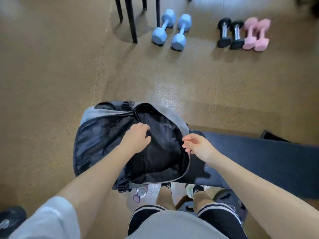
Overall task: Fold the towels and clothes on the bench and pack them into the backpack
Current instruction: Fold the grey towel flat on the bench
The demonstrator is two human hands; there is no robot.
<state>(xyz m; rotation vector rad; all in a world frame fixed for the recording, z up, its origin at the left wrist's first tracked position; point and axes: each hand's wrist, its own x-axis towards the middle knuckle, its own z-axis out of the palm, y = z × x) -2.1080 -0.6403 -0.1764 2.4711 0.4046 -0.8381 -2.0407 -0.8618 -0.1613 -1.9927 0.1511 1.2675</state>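
A grey and black backpack (96,138) lies wide open at the left end of the dark padded bench (259,161), its black lining facing up. My left hand (136,137) is on the front panel at the mouth of the bag, fingers curled down into the fabric at the opening's edge. My right hand (198,146) hovers at the bag's right rim with fingers loosely spread and nothing held; its lowest fingertips are close to the zipper edge. No towels or clothes are in view.
On the brown floor beyond stand two blue dumbbells (170,30), two black ones (230,34) and two pink ones (256,35). Black chair legs (131,19) rise at the top. A black weight (10,219) lies bottom left. Small rings (138,197) sit under the bag, near my feet.
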